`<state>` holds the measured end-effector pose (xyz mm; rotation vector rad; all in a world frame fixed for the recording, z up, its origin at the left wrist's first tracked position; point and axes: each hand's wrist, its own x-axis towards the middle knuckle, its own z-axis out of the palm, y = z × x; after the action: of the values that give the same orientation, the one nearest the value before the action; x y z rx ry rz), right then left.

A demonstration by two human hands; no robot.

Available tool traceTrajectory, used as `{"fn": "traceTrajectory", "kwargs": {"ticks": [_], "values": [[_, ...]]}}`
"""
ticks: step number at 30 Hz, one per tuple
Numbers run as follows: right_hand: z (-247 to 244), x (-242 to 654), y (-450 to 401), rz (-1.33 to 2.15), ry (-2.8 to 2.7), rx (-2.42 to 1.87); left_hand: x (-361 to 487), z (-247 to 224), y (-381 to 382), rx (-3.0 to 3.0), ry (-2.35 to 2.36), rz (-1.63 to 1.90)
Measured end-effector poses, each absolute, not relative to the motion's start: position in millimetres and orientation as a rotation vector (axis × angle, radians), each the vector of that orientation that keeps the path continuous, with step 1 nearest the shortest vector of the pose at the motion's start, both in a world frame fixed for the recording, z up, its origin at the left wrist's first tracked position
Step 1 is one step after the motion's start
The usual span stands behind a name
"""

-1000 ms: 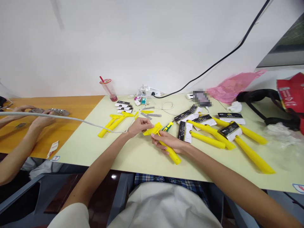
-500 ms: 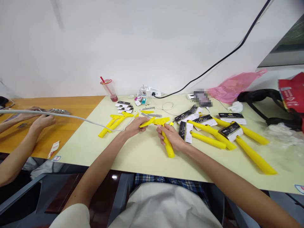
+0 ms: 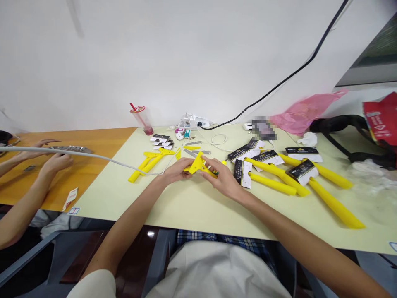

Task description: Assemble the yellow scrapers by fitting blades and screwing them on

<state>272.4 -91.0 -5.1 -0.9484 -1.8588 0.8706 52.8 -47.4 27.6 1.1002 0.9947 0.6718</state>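
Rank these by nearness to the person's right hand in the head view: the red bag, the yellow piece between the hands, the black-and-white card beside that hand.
From the right hand, nearest first:
1. Yellow plastic piece: touching its fingers, on its left side.
2. Black-and-white packaging card: on the table, just to its right.
3. Red bag: at the far right of the view.

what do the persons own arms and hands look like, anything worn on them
The left hand and right hand are bare, with no gloves, watch or bracelet visible. Both forearms are uncovered, and a loose white sleeve ends on the left upper arm.
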Motion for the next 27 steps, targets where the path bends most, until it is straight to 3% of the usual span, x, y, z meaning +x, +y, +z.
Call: {"fn": "traceTrajectory", "kwargs": {"ticks": [5,13,16,22,27], "values": [[-1.7,274.3,-93.3,0.438,-2.268,-1.152,53.7,24.6,-50.3,1.055,0.976,0.683],[8.6,272.2,-94.9,0.375,-2.288,-1.32,61.6,25.4,-58.4,0.977,0.848,0.681],[11.0,272.7,-95.1,0.62,-1.999,-1.161,61.6,27.7,-57.4,1.021,0.804,0.724],[15.1,267.3,-96.7,1.605,-1.242,-0.911,55.8,27.3,-51.0,1.411,0.902,1.026],[9.0,260.3,-96.5,1.856,-1.01,-0.8,52.1,20.3,-47.0,1.627,1.055,0.959]]}}
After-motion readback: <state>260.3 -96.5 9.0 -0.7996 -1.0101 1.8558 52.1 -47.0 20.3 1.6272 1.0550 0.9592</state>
